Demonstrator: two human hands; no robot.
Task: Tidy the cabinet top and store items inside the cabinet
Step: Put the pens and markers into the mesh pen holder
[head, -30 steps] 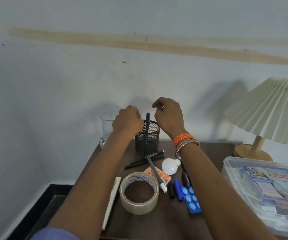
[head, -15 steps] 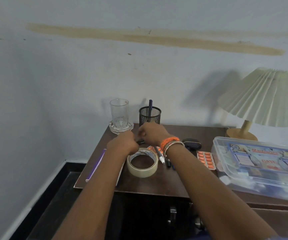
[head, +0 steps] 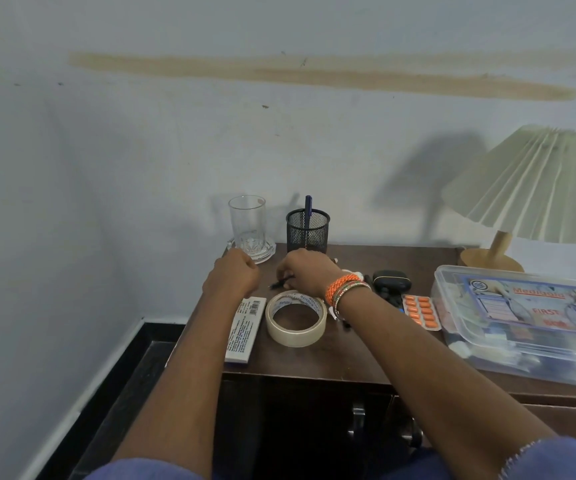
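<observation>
Clutter covers the dark wooden desk (head: 314,362) against a stained white wall: tape roll (head: 296,317), glass (head: 247,224), mesh pen cup (head: 308,230), pill strip (head: 421,312), first-aid box (head: 521,317), lamp (head: 528,188). Left hand (head: 232,277) hovers, fist curled and empty; right hand (head: 309,275) reaches down, fingers pinching a black pen (head: 279,283).

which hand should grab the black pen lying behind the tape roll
Right. The right hand already has its fingers at the black pen; the left hand is a closed fist beside it.
</observation>
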